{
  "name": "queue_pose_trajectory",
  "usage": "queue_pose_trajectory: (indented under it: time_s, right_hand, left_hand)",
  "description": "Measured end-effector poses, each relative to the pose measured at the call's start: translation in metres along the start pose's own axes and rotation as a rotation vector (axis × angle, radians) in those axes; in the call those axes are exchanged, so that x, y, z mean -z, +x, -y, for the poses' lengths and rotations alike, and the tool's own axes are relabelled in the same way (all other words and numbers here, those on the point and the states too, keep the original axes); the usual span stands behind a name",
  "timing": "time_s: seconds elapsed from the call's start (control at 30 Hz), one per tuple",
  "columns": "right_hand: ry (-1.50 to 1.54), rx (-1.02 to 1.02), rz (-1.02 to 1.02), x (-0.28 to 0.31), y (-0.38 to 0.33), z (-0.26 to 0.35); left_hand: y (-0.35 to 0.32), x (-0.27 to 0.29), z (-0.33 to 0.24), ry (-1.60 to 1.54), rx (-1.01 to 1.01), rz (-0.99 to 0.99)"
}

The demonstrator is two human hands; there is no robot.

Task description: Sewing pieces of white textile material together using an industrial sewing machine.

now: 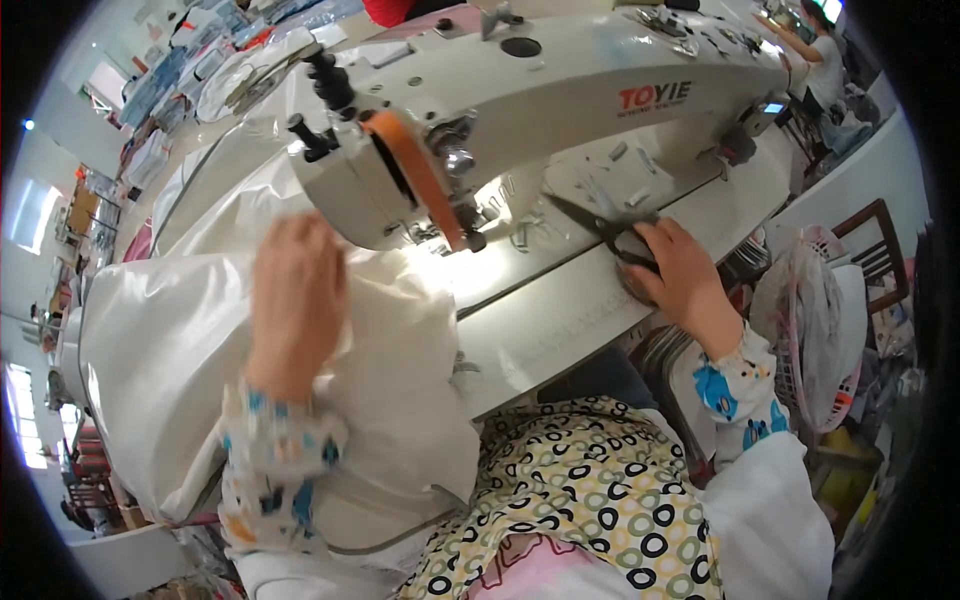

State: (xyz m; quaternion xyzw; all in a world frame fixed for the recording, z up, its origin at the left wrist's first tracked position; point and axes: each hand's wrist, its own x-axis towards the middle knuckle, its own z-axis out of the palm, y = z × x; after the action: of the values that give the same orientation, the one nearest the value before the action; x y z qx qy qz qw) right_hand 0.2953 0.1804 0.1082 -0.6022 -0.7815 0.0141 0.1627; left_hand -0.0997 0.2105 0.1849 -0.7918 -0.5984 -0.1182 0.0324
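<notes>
Scissors (608, 232) in the right hand (690, 285), pale cloth (150, 340) under the left (298, 300)

The right fingers, right of centre, are bent about the handles of the black scissors, thumb below and the others above; the blades point to the upper left of the frame, over the counter (570, 320). The left hand is over the cloth at left of centre, its fingers curled and blurred; I cannot tell whether they grip anything. The glossy cloth fills the lower left, edged with a grey trim, and runs up to the lit area beneath the head of the machine (560, 95).

The counter is white and smooth, crossed by a dark, narrow seam. Small metal bits (640, 195) are scattered on it beyond the scissors, below the machine's long arm. An orange strip (412, 180) runs down the machine's head, and a small lit screen (773, 108) shows at its right end.

The room is bright and crowded. Piles (150, 155) of material cover the surfaces at upper left, with a bright window (40, 215) at the left edge. A co-worker (828, 65) is at upper right. On the right are a wooden chair (890, 255) and a pink basket (790, 370) with pale material in it. A ring-patterned apron (600, 500) covers the wearer's lap at bottom centre
</notes>
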Motion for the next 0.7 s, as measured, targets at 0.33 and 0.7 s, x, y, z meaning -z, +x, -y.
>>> queue_pose_trajectory:
  time_s: [0.33,0.7]
  right_hand:
    - [0.479,0.669,0.046,-0.075,0.01,0.068]
    - [0.578,0.572,-0.333,-0.115,0.003,0.136]
  left_hand:
    - [-0.093,-0.064,-0.092,0.184,-0.138,-0.001]
    - [-0.004,-0.039,-0.083,-0.321,-0.2,0.056]
